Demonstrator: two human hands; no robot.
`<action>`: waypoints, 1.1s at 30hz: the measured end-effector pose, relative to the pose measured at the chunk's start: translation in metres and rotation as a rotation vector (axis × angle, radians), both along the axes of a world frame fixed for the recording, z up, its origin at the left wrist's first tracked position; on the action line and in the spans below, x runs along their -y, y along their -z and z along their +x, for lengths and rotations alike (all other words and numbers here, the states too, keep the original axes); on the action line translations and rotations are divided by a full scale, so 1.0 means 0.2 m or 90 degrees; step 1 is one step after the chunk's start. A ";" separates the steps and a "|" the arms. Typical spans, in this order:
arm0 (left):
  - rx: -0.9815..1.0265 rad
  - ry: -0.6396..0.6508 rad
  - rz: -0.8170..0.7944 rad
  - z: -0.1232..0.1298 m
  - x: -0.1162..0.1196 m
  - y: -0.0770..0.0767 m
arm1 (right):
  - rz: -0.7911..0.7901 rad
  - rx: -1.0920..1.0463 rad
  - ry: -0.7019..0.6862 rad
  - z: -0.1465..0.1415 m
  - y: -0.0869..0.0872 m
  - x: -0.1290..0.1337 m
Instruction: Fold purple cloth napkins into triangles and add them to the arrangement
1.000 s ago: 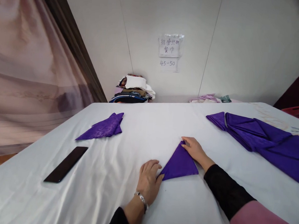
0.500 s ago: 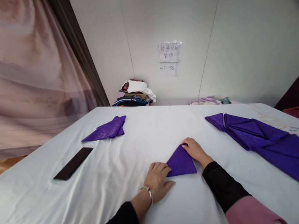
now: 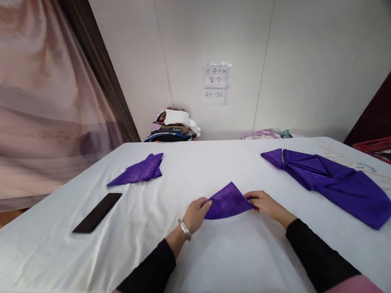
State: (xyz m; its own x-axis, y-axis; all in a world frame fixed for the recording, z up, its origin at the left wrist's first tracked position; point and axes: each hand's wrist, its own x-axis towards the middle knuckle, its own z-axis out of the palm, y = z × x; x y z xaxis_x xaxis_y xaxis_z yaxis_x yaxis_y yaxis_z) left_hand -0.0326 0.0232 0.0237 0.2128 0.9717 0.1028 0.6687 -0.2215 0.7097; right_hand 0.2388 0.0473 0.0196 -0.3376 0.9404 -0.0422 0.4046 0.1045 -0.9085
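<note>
Left of a folded purple satiny cloth (image 3: 227, 203): flat black rectangular slab (image 3: 97, 212); also left, a bundle of folded purple patterned fabric (image 3: 140, 169). Left hand (image 3: 195, 213) pinches the cloth's left end, thumb on top; cloth lies between the hands, long axis hand to hand, neither nearer; right hand (image 3: 261, 201) pinches its right corner. Right of it, long folded purple fabric strip (image 3: 333, 183). Left fingertips hidden beneath; contact with white table cover (image 3: 194, 164) unclear.

From here I see the purple napkin (image 3: 228, 202) as smooth cloth with a soft sheen, the white tablecloth (image 3: 241, 261) satiny, the bangle (image 3: 184, 230) polished metal, the curtain (image 3: 22, 85) glossy fabric, the wall (image 3: 304, 73) matt, the sign (image 3: 216, 82) paper under shiny plastic.
</note>
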 end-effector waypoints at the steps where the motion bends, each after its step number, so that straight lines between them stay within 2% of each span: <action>1: 0.000 -0.004 -0.025 -0.01 -0.01 0.00 | -0.057 -0.031 -0.020 0.01 -0.03 0.04; 3: -0.017 -0.018 -0.071 -0.02 -0.03 0.00 | -0.133 -0.062 -0.038 0.01 -0.07 0.09; 5: -0.054 -0.043 -0.100 -0.02 -0.04 0.00 | -0.158 -0.039 -0.041 0.01 -0.08 0.11; 9: -0.169 -0.099 -0.099 -0.01 -0.03 0.01 | -0.094 0.106 -0.011 -0.01 -0.03 0.10; 11: -0.223 -0.113 -0.090 -0.01 -0.02 0.01 | -0.047 0.131 0.028 -0.01 -0.01 0.07; 16: -0.316 -0.107 -0.082 0.00 -0.01 0.00 | 0.018 0.100 0.121 0.02 -0.01 0.09; 22: -0.362 -0.110 -0.055 0.02 0.00 0.01 | 0.013 0.004 0.063 -0.05 0.01 0.15; 28: -0.367 -0.115 -0.003 0.01 0.01 0.04 | 0.077 0.231 0.065 -0.13 0.06 0.08; 33: -0.353 -0.113 0.079 -0.03 -0.01 0.06 | 0.140 0.336 0.114 -0.17 0.06 0.11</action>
State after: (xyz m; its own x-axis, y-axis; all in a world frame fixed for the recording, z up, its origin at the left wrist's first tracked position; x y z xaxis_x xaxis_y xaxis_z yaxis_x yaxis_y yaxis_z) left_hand -0.0382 0.0255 0.0117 0.1026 0.9852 0.1371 0.9667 -0.1312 0.2196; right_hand 0.2052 0.0251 0.0080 -0.1591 0.9864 0.0415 0.8237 0.1558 -0.5451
